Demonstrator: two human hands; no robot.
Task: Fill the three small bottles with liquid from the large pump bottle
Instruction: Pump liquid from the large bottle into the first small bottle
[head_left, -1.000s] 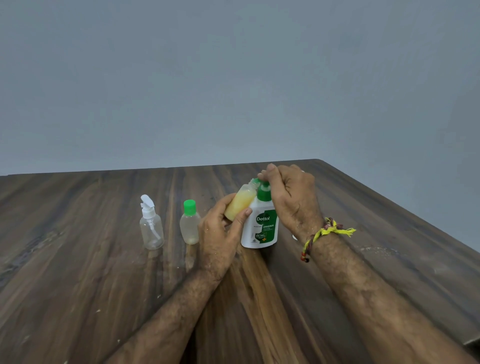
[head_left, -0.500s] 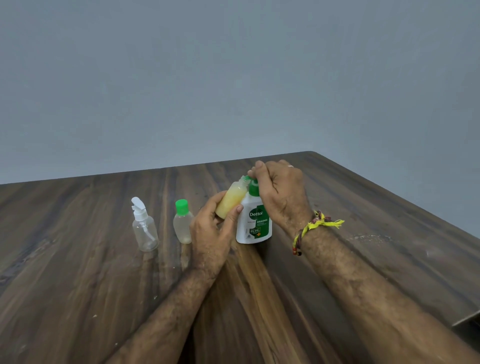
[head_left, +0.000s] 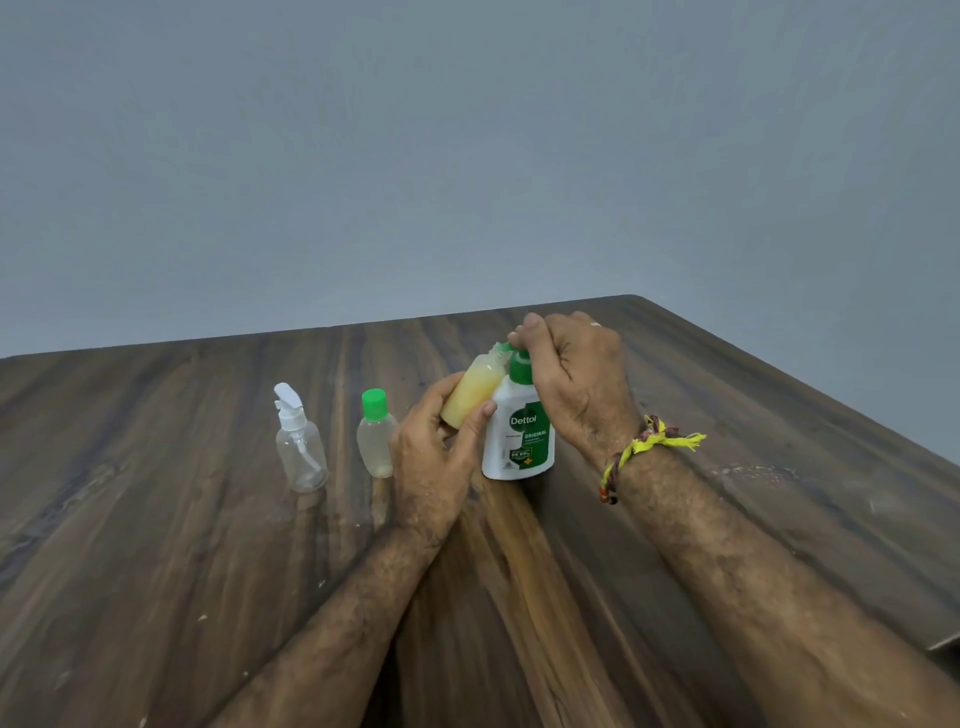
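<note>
A white and green pump bottle (head_left: 521, 441) stands upright on the wooden table (head_left: 156, 519). My right hand (head_left: 576, 384) is curled over its green pump head, thumb on top. My left hand (head_left: 434, 457) grips a small bottle (head_left: 474, 387) holding yellowish liquid, tilted with its open mouth against the pump's nozzle. To the left stand a small bottle with a green cap (head_left: 376, 441), partly filled with pale liquid, and a clear small bottle with a white spray top (head_left: 300, 447) that looks empty.
The table's far edge meets a plain grey wall. Its right edge runs diagonally toward the lower right corner (head_left: 883, 441). A yellow thread band (head_left: 649, 447) circles my right wrist.
Both hands keep the same hold on the two bottles. The whole scene has shifted a little in the frame as my head moved.
</note>
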